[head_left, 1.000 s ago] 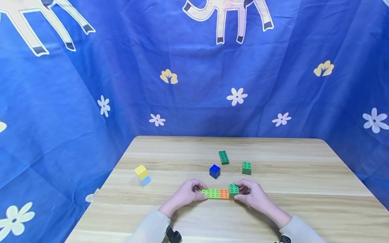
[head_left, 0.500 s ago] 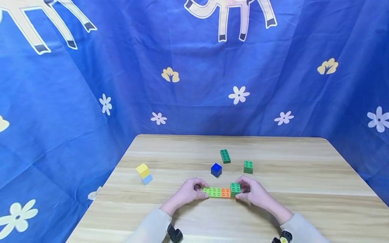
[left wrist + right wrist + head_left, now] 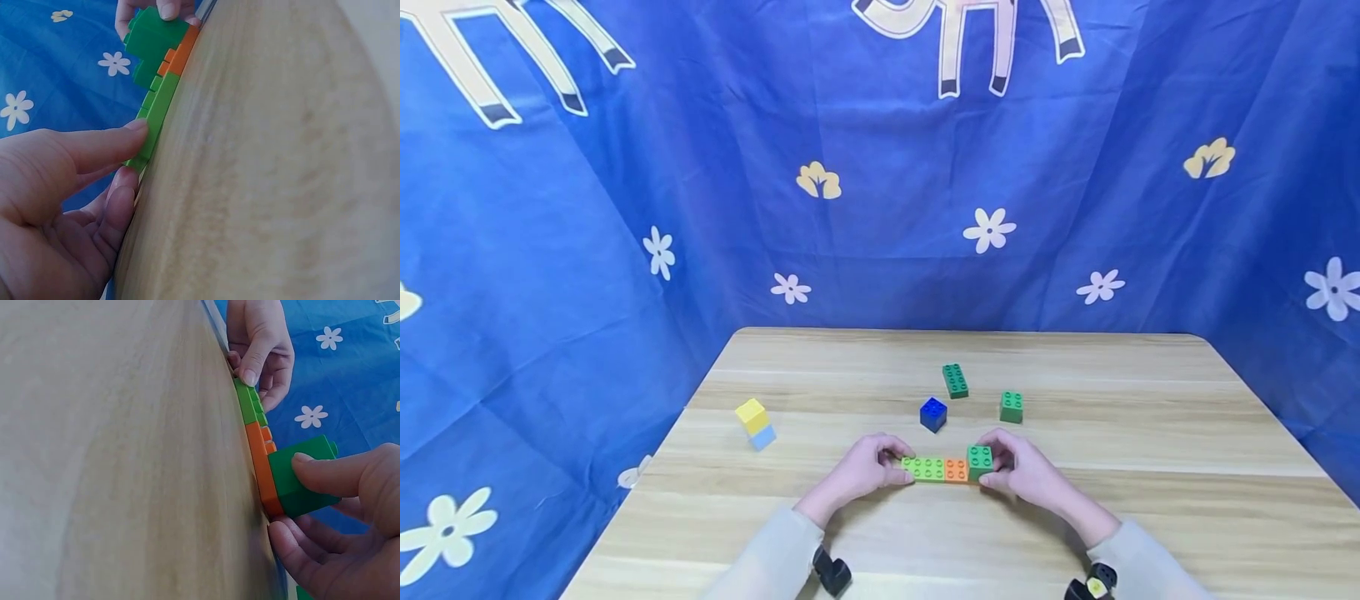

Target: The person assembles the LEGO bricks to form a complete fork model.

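A low row of toy building bricks lies on the table near its middle. Its left part is a light green brick [image 3: 928, 469]; end to end with it comes an orange brick [image 3: 956, 470]. On the orange brick's right half sits a taller green brick [image 3: 303, 478]. My left hand [image 3: 868, 472] pinches the free end of the light green brick [image 3: 156, 109] between thumb and fingers. With thumb and fingers my right hand [image 3: 1030, 472] grips the green brick, fingertips right by the orange brick's end. The left hand's far fingers are partly hidden in the head view.
Beyond the row stand a dark blue brick [image 3: 933, 414], a long green brick [image 3: 955, 381] and a square green brick [image 3: 1011, 407]. At the left are a yellow brick [image 3: 752, 416] and a light blue brick [image 3: 763, 437] together. A blue patterned cloth [image 3: 880, 200] hangs behind the wooden table [image 3: 1150, 417].
The head view has shifted slightly. Both hands keep their hold at the two ends of the brick row, and the other bricks stay where they were.
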Demonstrator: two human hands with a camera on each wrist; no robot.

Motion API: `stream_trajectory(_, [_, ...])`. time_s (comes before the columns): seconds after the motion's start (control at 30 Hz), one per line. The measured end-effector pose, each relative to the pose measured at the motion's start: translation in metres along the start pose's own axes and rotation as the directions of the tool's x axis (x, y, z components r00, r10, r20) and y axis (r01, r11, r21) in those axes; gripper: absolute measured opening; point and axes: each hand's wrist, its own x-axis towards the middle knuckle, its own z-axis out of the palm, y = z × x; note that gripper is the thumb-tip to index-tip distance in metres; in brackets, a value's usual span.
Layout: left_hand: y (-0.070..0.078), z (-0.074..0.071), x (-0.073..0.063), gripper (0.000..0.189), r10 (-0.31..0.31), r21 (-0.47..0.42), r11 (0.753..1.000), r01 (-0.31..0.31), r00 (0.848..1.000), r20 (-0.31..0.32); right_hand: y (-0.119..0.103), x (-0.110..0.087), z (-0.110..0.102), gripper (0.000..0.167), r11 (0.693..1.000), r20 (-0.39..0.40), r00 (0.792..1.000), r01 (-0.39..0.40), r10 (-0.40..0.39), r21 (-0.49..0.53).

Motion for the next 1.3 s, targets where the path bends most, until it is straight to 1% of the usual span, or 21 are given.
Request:
stream_trajectory(0.13, [0.0,0.0,0.0,0.031,0.01,-0.005,1.0,-0.01,1.0,-0.003,0.001,-0.001,-0.001,0.053,1.0,-0.001,1.0,0.0,0.0,0.015])
stream_trajectory(0.3, [0.001,0.0,-0.001,0.031,0.003,-0.011,1.0,-0.003,1.0,0.001,0.002,-0.004,-0.004,0.059,0.999,0.011,1.0,-0.015,0.014,0.05])
stream_trajectory(0.5, [0.0,0.0,-0.001,0.03,-0.002,-0.006,1.0,0.002,1.0,-0.002,0.006,-0.008,-0.011,0.059,0.993,0.038,0.999,-0.029,0.025,0.116])
stream_trajectory(0.6, [-0.001,0.0,-0.001,0.03,-0.005,-0.006,1.0,0.005,1.0,-0.003,0.009,-0.01,-0.016,0.058,0.991,0.05,0.999,-0.008,0.001,0.135])
stream_trajectory(0.67, [-0.001,0.0,-0.001,0.03,-0.012,-0.012,1.0,0.012,1.0,-0.001,0.011,-0.01,-0.019,0.056,0.992,0.047,0.999,0.009,-0.015,0.125])
stream_trajectory(0.73, [-0.002,0.0,-0.001,0.031,-0.017,-0.018,1.0,0.017,1.0,0.0,0.014,-0.01,-0.023,0.053,0.995,0.027,0.999,0.021,-0.024,0.099])
stream_trajectory(0.87, [-0.001,0.001,-0.002,0.031,-0.015,-0.028,0.999,0.015,1.0,0.0,0.018,-0.008,-0.03,0.05,0.998,-0.042,0.999,0.029,-0.027,0.056])
stream_trajectory(1.07, [0.001,0.001,-0.002,0.031,-0.01,-0.031,0.999,0.01,1.0,-0.009,0.018,-0.006,-0.036,0.051,0.995,-0.109,0.994,0.01,0.001,0.101])
stream_trajectory(1.3, [0.002,0.0,-0.003,0.031,-0.004,-0.037,0.999,0.003,1.0,-0.017,0.02,-0.002,-0.04,0.049,0.99,-0.188,0.981,-0.03,0.056,0.14])
